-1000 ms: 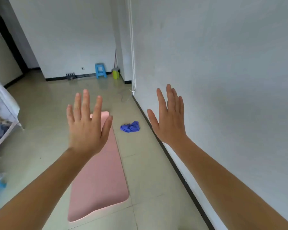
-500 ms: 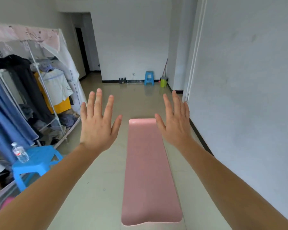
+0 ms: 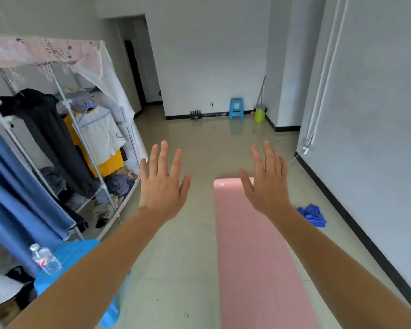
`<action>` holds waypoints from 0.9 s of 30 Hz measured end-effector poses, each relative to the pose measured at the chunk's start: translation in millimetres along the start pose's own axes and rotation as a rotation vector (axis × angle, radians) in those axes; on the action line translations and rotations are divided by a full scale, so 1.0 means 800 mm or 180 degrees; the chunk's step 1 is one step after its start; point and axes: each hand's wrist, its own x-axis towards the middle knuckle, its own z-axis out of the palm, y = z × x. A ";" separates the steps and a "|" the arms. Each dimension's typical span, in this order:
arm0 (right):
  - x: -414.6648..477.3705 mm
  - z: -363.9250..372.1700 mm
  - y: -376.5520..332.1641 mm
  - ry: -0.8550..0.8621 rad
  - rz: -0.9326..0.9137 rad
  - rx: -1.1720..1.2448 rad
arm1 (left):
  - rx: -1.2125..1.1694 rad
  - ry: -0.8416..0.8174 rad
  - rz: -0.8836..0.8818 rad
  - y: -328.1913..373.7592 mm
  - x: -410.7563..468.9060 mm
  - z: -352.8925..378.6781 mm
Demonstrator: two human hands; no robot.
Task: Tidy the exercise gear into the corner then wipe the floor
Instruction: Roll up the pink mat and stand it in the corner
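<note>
Where mat [image 3: 254, 245] ends, floor [image 3: 199, 143] runs on.

Single wide-angle view from head height, facing forward and slightly down the length of the room. The left hand [image 3: 163, 188] and right hand [image 3: 268, 188] occupy mid-frame, near the lens; the distant blue stool [image 3: 236, 108] appears small, upper centre.

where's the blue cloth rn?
Head view, right side: the blue cloth lies crumpled on the floor between the pink mat and the right wall's black baseboard.
</note>
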 end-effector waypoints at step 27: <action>0.679 0.647 -0.113 -0.0098 0.0323 -0.0850 | -0.0434 0.0006 0.0231 -0.528 0.663 0.556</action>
